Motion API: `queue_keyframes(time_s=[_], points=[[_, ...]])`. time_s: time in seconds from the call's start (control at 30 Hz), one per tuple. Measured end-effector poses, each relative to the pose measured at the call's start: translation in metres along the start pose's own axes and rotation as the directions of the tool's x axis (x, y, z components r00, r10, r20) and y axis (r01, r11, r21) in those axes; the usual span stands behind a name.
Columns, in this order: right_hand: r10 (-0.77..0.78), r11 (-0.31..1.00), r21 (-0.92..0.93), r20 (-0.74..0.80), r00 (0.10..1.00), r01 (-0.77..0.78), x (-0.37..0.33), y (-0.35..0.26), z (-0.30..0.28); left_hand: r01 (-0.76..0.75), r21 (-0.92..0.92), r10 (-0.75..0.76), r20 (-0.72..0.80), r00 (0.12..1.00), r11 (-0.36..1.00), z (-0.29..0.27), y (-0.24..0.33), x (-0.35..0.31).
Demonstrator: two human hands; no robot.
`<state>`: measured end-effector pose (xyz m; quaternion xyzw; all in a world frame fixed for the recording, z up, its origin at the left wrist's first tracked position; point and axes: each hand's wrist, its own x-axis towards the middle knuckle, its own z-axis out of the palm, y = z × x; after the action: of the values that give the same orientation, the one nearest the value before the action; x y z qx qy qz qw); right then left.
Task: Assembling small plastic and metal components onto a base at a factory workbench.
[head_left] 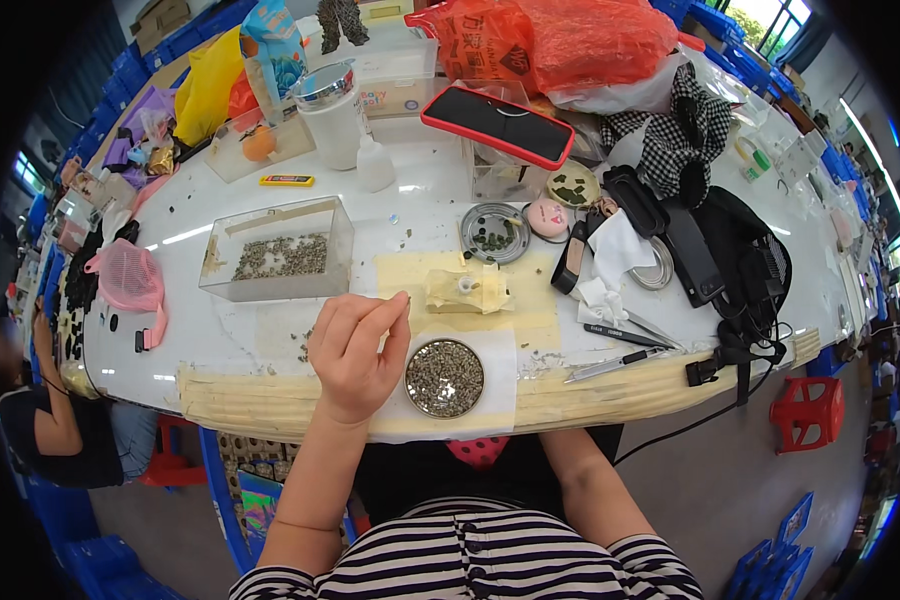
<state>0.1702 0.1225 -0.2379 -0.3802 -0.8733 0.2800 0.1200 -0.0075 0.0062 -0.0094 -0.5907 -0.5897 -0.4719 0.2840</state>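
My left hand (358,350) is raised over the table with thumb and forefinger pinched. A tiny dark speck shows at the fingertips, too small to name. Right of that hand, near the table edge, stands a round dish (444,341) full of small grey-brown bits. Behind it a small block wrapped in cream tape (468,288), with a pale round peg on top, sits on yellowish paper. A clear rectangular box (276,283) to the left holds similar bits. My right forearm reaches under the table edge, and my right hand is hidden there.
Behind the block is a round dish with dark green pieces (494,233). A red-cased phone (497,125) rests on a clear box. Tweezers and a craft knife (615,366) lie right, beside a black bag (755,260). A white lidded cup (331,120) stands back left. Another person (75,420) sits far left.
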Motion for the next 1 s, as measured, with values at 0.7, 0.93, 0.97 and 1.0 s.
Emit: queue_keyframes(time_s=[0.7, 0.93, 0.97, 1.0], points=[[0.001, 0.998, 0.058, 0.054, 0.999, -0.004, -0.013, -0.012, 0.011, 0.034, 0.013, -0.033, -0.049, 0.998, 0.999, -0.001, -0.002, 0.005], [-0.019, 0.995, 0.097, 0.075, 0.997, 0.012, -0.019, -0.023, 0.022, 0.090, 0.035, -0.088, -0.057, 0.995, 0.995, -0.005, -0.002, 0.004], [-0.020, 0.995, 0.101, 0.076, 0.997, 0.013, -0.021, -0.023, 0.022, 0.103, 0.022, -0.102, -0.059, 0.993, 0.994, -0.003, -0.003, 0.004], [-0.015, 0.994, 0.105, 0.079, 0.997, 0.006, -0.023, -0.024, 0.022, 0.118, 0.008, -0.118, -0.059, 0.991, 0.993, -0.002, -0.003, 0.003]])
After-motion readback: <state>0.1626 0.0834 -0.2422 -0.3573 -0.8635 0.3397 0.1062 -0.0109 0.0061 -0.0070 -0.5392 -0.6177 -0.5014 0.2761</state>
